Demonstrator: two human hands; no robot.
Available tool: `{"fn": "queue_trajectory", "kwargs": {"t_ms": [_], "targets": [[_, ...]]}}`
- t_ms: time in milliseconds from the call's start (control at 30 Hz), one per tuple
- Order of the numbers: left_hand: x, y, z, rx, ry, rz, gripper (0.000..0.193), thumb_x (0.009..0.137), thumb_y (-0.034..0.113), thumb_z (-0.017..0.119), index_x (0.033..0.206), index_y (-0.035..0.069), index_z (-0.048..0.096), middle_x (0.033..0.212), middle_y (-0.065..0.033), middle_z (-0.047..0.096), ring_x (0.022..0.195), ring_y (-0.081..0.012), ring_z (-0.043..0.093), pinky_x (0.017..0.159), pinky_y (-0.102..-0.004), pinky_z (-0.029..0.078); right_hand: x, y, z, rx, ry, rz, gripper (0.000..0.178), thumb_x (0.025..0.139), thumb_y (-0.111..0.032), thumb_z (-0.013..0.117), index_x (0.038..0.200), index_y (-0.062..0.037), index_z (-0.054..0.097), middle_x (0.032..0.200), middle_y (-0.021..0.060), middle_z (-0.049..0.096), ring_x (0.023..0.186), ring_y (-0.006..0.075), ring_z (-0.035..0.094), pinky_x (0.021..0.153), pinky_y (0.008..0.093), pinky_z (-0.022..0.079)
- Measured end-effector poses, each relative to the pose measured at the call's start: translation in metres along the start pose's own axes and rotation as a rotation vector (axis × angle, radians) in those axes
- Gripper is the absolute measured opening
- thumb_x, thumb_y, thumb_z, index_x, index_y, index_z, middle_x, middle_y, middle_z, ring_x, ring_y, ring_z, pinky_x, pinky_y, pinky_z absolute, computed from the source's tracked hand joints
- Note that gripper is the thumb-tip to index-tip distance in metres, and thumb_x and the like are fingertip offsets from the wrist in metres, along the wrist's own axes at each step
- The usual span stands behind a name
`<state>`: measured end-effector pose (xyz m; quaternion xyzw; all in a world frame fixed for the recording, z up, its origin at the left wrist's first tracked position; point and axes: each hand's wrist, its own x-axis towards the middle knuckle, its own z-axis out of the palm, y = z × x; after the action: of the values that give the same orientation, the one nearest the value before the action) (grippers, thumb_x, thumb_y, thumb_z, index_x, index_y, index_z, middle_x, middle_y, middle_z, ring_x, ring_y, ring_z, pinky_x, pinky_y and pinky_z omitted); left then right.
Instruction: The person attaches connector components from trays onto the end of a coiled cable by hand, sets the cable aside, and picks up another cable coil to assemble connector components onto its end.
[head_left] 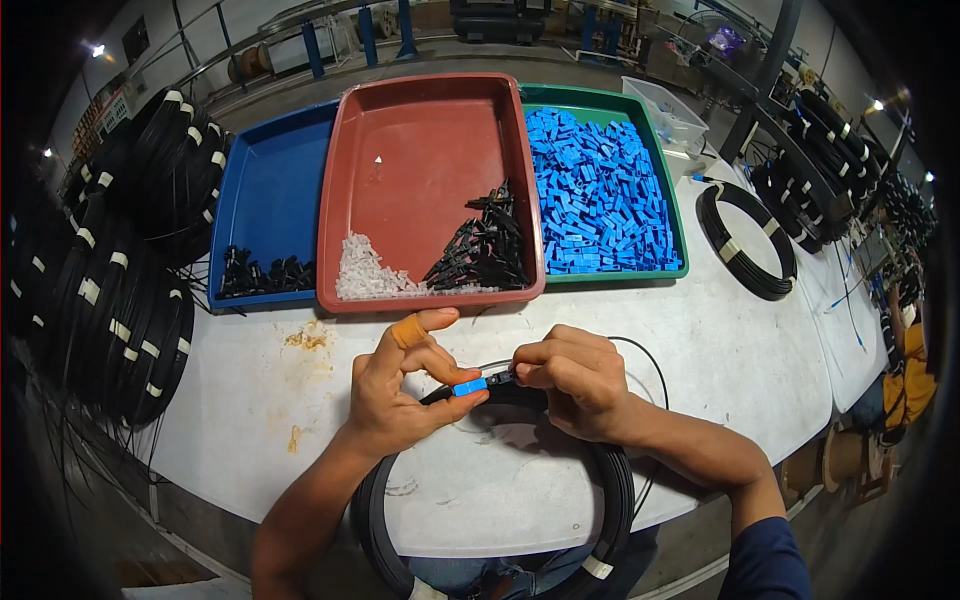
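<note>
Between the thumb and fingers of my left hand (405, 385) is a small blue connector housing (469, 387). An orange band wraps one finger of that hand. Just to the right, my right hand (580, 380) pinches a black connector piece (498, 379) on a cable end. The two parts meet end to end; I cannot tell how far one sits inside the other. Below both hands lies a coil of black cable (618, 490), wrapped with white tape and overhanging the table's near edge. A loose loop of cable (655, 365) curves out to the right of my right hand.
Beyond my hands stand a blue tray (270, 180) with black pieces, a red tray (420, 130) with white and black pieces, and a green tray (683, 240) full of blue housings. Cable coils (110, 310) stack at left; another coil (740, 270) lies on the white table (740, 370).
</note>
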<state>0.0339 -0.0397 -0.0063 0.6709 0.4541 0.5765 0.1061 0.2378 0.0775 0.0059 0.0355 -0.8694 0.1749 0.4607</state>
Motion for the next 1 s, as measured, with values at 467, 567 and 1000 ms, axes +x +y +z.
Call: {"fn": "queue_trajectory", "kwargs": {"t_ms": [467,567,1000], "targets": [[0.005,0.004,0.003,0.012,-0.074,-0.059,0.069,0.073,0.006,0.090,0.132,-0.003,0.057,0.079,-0.0058,0.076,0.077,-0.0131,0.074,0.082,-0.0277,0.056,-0.003,0.001,-0.002,-0.056,-0.033,-0.040,0.032,0.059,0.010,0.072,0.089,0.0037,0.063,0.092,0.0177,0.071,0.063,0.0263,0.058,0.055,0.0372,0.045],[0.003,0.001,0.003,0.027,-0.075,-0.034,0.069,0.073,0.006,0.090,0.133,-0.003,0.057,0.079,-0.0069,0.076,0.080,-0.0141,0.076,0.084,-0.0291,0.057,-0.003,0.002,-0.001,-0.030,-0.053,-0.017,0.033,0.058,0.009,0.073,0.089,0.0033,0.063,0.092,0.0172,0.071,0.063,0.0267,0.058,0.055,0.0371,0.045],[0.013,0.009,0.004,0.191,-0.086,0.268,0.020,0.072,-0.002,0.085,0.089,-0.001,0.076,0.084,-0.0101,0.076,0.074,-0.0209,0.073,0.070,-0.0322,0.058,0.000,0.000,0.003,-0.124,-0.022,0.005,0.028,0.063,0.003,0.073,0.089,-0.0023,0.064,0.091,0.0096,0.070,0.072,0.0265,0.061,0.064,0.0377,0.048]]}}
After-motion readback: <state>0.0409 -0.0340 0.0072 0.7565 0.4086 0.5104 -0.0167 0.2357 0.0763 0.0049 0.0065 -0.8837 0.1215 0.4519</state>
